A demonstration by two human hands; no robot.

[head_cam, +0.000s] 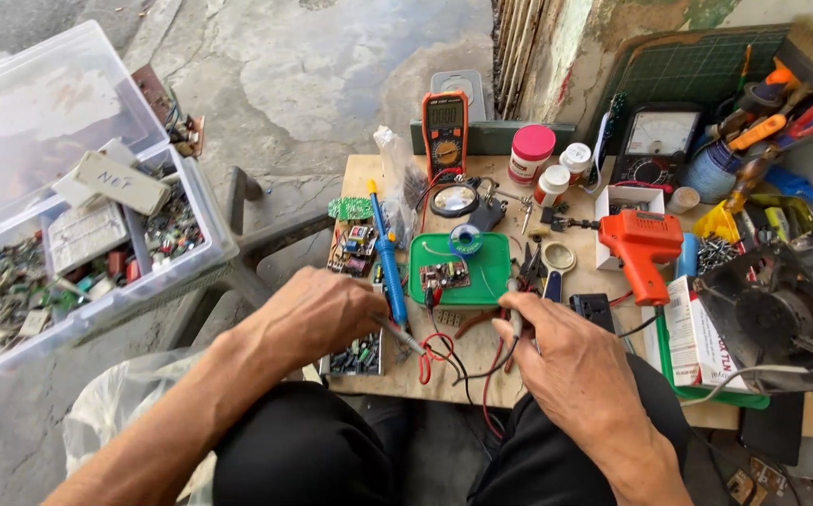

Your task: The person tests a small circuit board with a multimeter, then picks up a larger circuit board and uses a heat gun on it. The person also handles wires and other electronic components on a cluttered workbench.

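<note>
My left hand (317,314) grips a blue-handled soldering iron (387,258) whose tip points down toward red and black wires (444,356) at the table's front edge. My right hand (566,351) pinches a thin metal tool (515,309), possibly tweezers, just right of the iron's tip. Between and just beyond the hands sits a green tray (486,272) holding a small circuit board (444,275) and a spool of solder (465,238). Both hands rest over my knees in dark trousers.
An orange multimeter (445,131), an analog meter (657,141), jars (530,153) and an orange solder gun (643,248) crowd the small wooden table (360,178). A clear parts box (88,234) stands on the left, a cup of tools (753,122) and a fan (776,319) on the right.
</note>
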